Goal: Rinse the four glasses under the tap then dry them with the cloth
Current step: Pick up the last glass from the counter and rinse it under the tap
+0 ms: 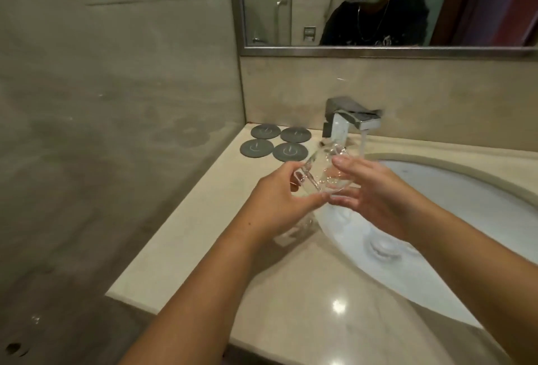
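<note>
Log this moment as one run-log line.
step: rinsing | left hand and right hand: both hold tilted glass left of stream | tap: running | sink | cloth: unseen

Four round dark grey coasters (pixel 279 145) lie in a two-by-two cluster (none overlapping) at the back left corner of the beige stone worktop (pixel 180 248). A silver-framed wall mirror (pixel 378 51) hangs above the beige backsplash (pixel 291 85).

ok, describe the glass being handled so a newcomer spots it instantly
Start at the chrome tap running into the white oval sink. Just left of the stream, both hands hold a clear drinking glass, tilted. Unlike the four flat grey round coasters behind, it is transparent.
</note>
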The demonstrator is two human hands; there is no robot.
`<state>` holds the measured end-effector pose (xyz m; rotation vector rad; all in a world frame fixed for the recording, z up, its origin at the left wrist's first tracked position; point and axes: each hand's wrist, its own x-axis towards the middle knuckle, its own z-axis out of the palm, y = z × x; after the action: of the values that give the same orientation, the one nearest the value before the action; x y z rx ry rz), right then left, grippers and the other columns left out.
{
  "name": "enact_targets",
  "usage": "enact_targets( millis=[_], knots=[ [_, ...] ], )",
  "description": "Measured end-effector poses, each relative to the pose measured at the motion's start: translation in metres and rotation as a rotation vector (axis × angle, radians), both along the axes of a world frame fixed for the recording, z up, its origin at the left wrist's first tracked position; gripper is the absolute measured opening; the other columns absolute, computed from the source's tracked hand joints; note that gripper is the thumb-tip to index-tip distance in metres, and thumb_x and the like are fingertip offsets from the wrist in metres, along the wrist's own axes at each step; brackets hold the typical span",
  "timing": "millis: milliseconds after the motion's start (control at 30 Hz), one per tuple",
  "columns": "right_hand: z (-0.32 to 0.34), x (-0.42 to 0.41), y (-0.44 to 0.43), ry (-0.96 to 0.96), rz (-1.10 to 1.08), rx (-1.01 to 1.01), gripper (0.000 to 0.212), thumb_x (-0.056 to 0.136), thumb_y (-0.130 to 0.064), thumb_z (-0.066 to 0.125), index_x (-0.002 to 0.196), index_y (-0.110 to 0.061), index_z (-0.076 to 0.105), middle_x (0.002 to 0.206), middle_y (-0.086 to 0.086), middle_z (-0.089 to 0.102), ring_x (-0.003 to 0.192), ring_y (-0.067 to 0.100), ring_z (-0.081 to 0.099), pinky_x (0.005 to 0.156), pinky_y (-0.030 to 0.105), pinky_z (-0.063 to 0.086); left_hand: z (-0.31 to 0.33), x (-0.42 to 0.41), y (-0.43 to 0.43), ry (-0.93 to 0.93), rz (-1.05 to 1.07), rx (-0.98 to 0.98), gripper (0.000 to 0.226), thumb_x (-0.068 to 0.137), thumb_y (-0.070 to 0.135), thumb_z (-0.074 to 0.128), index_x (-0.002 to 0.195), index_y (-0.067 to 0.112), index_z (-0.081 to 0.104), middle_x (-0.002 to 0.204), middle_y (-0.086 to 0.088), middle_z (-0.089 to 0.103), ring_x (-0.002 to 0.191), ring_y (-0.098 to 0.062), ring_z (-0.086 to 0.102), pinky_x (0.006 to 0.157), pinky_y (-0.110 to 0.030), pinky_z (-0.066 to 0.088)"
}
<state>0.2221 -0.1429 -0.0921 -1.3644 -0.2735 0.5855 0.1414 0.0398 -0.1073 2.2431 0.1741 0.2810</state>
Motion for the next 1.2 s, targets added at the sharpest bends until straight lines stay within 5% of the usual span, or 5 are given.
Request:
enact_targets(
  millis=[200,400,600,767,1200],
  knots=[
    [-0.016,0.024,-0.022,0.254,-0.154,0.034,0.052,0.086,-0.038,0.079,0.127,-0.011,0.061,0.101,0.009,0.065,0.072,0.024,0.074,0.074,0.038,0.06,-0.002,0.042,-0.029,0.078,-0.041,0.005,0.051,0.082,0.053,0.085,0.122,0.034,0.061,0.097,0.021,0.068,0.094,0.0,0.066,0.081,-0.021,0.053],
    [-0.021,0.048,-0.018,0.239,-0.292,0.138,0.031,0.099,-0.03,0.068,0.123,-0.01,0.069,0.106,0.013,0.07,0.082,0.028,0.066,0.085,0.038,0.059,-0.006,0.086,-0.048,0.126,-0.049,0.067,0.059,0.089,0.053,0.077,0.137,0.029,0.054,0.115,0.013,0.068,0.11,-0.01,0.065,0.073,-0.013,0.043],
    [-0.044,0.055,-0.022,0.24,-0.339,0.21,0.021,0.1,-0.029,0.069,0.114,-0.016,0.075,0.107,0.01,0.075,0.079,0.024,0.071,0.088,0.039,0.06,-0.021,0.101,-0.051,0.088,-0.065,0.228,0.083,0.077,0.071,0.066,0.148,0.033,0.047,0.145,0.008,0.061,0.138,-0.019,0.052,0.113,-0.046,0.044],
    [-0.052,0.06,-0.019,0.301,-0.332,0.24,0.016,0.099,-0.027,0.071,0.11,-0.017,0.077,0.115,0.012,0.067,0.084,0.026,0.065,0.087,0.039,0.059,-0.036,0.104,-0.048,0.012,-0.057,0.244,0.07,0.088,0.056,0.076,0.148,0.035,0.046,0.147,0.011,0.058,0.135,-0.018,0.055,0.113,-0.05,0.043],
    [-0.059,0.07,-0.022,0.387,-0.278,0.337,0.043,0.099,-0.028,0.058,0.136,-0.007,0.066,0.119,0.021,0.069,0.1,0.034,0.067,0.091,0.042,0.062,-0.03,0.106,-0.049,-0.05,0.006,0.137,0.061,0.087,0.048,0.081,0.142,0.032,0.058,0.119,0.02,0.066,0.111,-0.002,0.065,0.091,-0.022,0.047]
  ],
)
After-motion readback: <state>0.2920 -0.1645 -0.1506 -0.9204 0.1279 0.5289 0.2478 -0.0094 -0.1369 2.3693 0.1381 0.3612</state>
